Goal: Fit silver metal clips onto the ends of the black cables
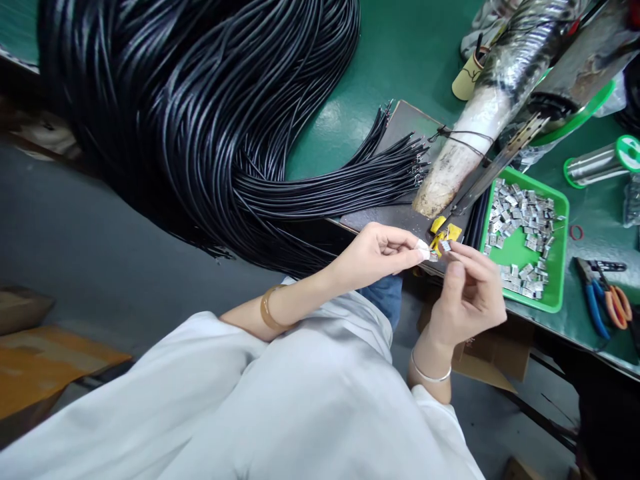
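Observation:
My left hand [387,250], with white covers on its fingertips, pinches a small wire end [433,256] showing bits of colour. Most of that piece is hidden by the fingers. Close by on the right, my right hand [467,287] grips a small silvery USB connector [445,246] between thumb and fingers. The two pieces are near each other; whether they touch I cannot tell. Just beyond the fingertips are yellow pieces [453,232] at the table edge. Many similar metal connectors [523,207] lie in a green tray [564,253] beside my right hand.
A big bundle of black cables [200,100] covers the left, its stripped ends on a dark board [407,123]. A foil-wrapped tube [453,163] slants down above my hands. At right are a solder spool [595,165], blue-handled pliers [595,310] and orange-handled cutters [617,305].

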Tool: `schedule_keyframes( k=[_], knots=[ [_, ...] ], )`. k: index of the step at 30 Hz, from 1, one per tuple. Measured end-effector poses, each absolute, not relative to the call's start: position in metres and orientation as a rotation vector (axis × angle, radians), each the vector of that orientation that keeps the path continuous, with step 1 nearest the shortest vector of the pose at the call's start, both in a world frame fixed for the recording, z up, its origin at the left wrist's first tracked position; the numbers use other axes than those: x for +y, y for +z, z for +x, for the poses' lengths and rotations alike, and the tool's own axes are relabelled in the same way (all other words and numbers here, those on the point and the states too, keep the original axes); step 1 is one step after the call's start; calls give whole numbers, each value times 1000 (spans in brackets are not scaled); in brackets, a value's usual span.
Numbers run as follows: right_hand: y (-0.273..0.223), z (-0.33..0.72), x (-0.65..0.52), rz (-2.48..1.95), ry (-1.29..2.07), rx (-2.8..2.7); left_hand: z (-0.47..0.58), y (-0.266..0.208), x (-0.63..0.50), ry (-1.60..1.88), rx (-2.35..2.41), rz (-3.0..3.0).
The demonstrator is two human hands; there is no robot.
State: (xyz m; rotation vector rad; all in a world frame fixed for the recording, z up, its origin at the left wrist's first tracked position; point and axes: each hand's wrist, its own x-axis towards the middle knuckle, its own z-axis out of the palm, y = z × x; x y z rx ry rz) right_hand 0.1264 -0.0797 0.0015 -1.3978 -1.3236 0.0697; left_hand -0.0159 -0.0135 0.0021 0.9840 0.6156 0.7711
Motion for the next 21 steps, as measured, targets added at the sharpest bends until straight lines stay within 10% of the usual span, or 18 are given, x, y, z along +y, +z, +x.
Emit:
schedule_keyframes(
  k=[21],
  knots=[
    [-9,129,-77,-1364,-40,-1463,-8,3,-8,884,705,1008]
  ],
)
